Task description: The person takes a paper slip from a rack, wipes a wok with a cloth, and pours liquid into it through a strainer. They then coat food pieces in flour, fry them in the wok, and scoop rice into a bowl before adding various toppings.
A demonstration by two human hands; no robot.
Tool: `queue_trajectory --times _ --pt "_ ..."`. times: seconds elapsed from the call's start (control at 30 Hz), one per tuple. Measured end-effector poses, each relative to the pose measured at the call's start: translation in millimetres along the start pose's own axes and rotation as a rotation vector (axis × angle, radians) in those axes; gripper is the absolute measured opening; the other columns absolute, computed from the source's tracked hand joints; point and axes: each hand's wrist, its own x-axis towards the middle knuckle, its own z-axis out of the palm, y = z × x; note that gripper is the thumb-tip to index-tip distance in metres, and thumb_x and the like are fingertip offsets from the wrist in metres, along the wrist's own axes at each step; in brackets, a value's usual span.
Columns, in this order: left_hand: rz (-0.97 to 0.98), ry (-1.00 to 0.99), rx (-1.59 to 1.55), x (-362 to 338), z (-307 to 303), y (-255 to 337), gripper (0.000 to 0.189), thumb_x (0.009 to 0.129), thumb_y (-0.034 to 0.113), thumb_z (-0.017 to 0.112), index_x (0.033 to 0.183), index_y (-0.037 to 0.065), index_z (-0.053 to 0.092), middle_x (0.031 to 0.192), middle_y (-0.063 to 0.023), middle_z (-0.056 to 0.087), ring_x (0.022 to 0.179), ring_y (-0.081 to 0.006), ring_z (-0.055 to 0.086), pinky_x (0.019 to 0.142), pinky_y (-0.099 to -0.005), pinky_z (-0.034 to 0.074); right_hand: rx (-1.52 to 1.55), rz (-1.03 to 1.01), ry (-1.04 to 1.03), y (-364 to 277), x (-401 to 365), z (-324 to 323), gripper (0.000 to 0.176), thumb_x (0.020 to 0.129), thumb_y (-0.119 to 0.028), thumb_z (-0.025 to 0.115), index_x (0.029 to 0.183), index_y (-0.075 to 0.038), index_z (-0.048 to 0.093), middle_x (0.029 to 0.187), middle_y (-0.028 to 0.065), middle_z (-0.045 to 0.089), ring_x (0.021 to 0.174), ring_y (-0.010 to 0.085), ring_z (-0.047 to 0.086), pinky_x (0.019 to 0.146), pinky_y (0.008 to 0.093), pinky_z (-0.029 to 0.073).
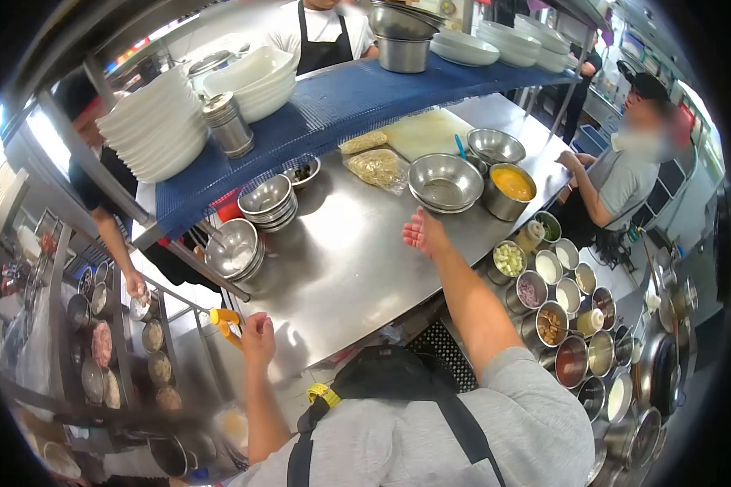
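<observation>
My right hand (424,233) reaches over the steel table, palm turned up, its fingers loosely bent and apart with nothing in them. Just beyond its fingertips are stacked shallow steel bowls (445,183). Beside these stand a steel pot of orange-yellow liquid (512,183) and another steel bowl (495,146). My left hand (258,337) is curled closed at the table's front left edge. A yellow-orange object (226,323) is right beside it; whether the fingers hold anything is hidden.
Steel bowl stacks (234,248) stand at the left, bagged noodles (377,169) and a cutting board (427,132) at the back. A blue-lined shelf (325,101) with white dishes hangs above. Ingredient pots (571,361) crowd the right. Co-workers (625,166) stand around the table.
</observation>
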Motion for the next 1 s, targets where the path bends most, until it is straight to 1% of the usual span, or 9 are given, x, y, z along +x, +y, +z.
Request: queue_trajectory --times 0.17,0.27,0.37,0.47,0.57,0.67,0.77,0.87,1.0 --pt "0.04 -0.077 0.001 1.6 11.3 32.3 0.024 0.094 0.016 0.062 0.112 0.0 0.062 0.09 -0.0091 0.069 0.081 -0.0166 0.065 0.075 -0.0298 0.052 0.087 0.021 -0.062 -3.2 2.8 -10.6 0.078 0.095 -0.062 0.049 0.142 0.001 0.042 0.135 0.0201 0.054 0.111 0.027 0.059 0.087 0.0408 0.052" --pt "0.014 -0.075 -0.018 0.4 18.8 21.7 0.022 0.095 0.016 0.062 0.11 0.0 0.062 0.088 -0.0053 0.067 0.08 -0.0127 0.062 0.074 -0.0275 0.051 0.119 0.043 -0.115 0.0 2.3 -16.8 0.071 0.096 -0.06 0.05 0.134 0.0 0.051 0.128 0.0174 0.061 0.107 0.0253 0.061 0.086 0.0403 0.052" --pt "-0.022 -0.098 -0.008 -2.6 22.8 19.7 0.024 0.094 0.017 0.062 0.111 0.0 0.063 0.09 -0.0073 0.068 0.081 -0.0144 0.063 0.076 -0.0285 0.051 0.102 0.011 0.079 -2.5 -11.0 -4.6 0.057 0.098 -0.056 0.046 0.112 -0.004 0.062 0.097 0.0117 0.071 0.084 0.021 0.067 0.074 0.0364 0.053" --pt "-0.035 -0.107 0.009 -6.5 22.9 32.2 0.026 0.093 0.017 0.063 0.112 0.0 0.064 0.094 -0.0107 0.071 0.083 -0.0179 0.067 0.078 -0.0305 0.053 0.093 0.067 -0.049 -4.2 -21.5 -8.2 0.047 0.099 -0.051 0.049 0.1 -0.006 0.065 0.082 0.0063 0.071 0.072 0.0191 0.066 0.07 0.0356 0.053" --pt "-0.021 -0.117 0.003 -6.8 28.5 38.3 0.025 0.092 0.018 0.063 0.111 0.001 0.064 0.092 -0.0102 0.071 0.083 -0.0171 0.066 0.077 -0.0299 0.052 -0.307 -0.036 0.134 10.1 -25.9 -10.4 0.043 0.095 -0.046 0.059 0.1 -0.004 0.068 0.086 0.0065 0.073 0.076 0.0203 0.068 0.072 0.038 0.053" --pt "-0.012 -0.168 -0.001 -5.6 40.6 37.3 0.024 0.092 0.018 0.063 0.11 0.001 0.065 0.09 -0.0105 0.07 0.082 -0.0167 0.066 0.076 -0.0296 0.052 -0.913 -0.544 0.17 42.3 -8.6 -55.6 0.036 0.092 -0.037 0.062 0.101 -0.002 0.068 0.081 0.0068 0.072 0.075 0.0261 0.068 0.071 0.042 0.053" --pt "0.03 -0.221 -0.009 2.9 71.7 37.1 0.021 0.092 0.018 0.063 0.106 0.002 0.066 0.088 -0.0111 0.069 0.081 -0.0173 0.066 0.075 -0.0304 0.052 -1.46 -0.823 0.438 46.6 -27.3 -88.8 0.035 0.088 -0.03 0.062 0.109 -0.001 0.066 0.092 0.0107 0.07 0.089 0.0341 0.065 0.082 0.0463 0.051" --pt "0.123 -0.374 -0.023 22.9 110.3 74.9 0.02 0.091 0.019 0.065 0.103 0.002 0.067 0.088 -0.0098 0.07 0.08 -0.0164 0.066 0.075 -0.0297 0.052 -1.477 -0.815 0.537 50.9 -44.7 -98.4 0.034 0.088 -0.026 0.062 0.113 -0.003 0.064 0.117 0.0159 0.062 0.112 0.0379 0.054 0.099 0.0506 0.041" --pt "0.182 -0.517 -0.02 76.6 184.9 143.2 0.02 0.092 0.02 0.066 0.101 0.002 0.067 0.087 -0.0065 0.069 0.077 -0.0125 0.063 0.073 -0.0267 0.051 -1.465 -0.801 0.57 49.9 -54.2 -90.1 0.038 0.089 -0.029 0.063 0.117 -0.004 0.062 0.132 0.0179 0.052 0.123 0.0378 0.047 0.104 0.05 0.037"
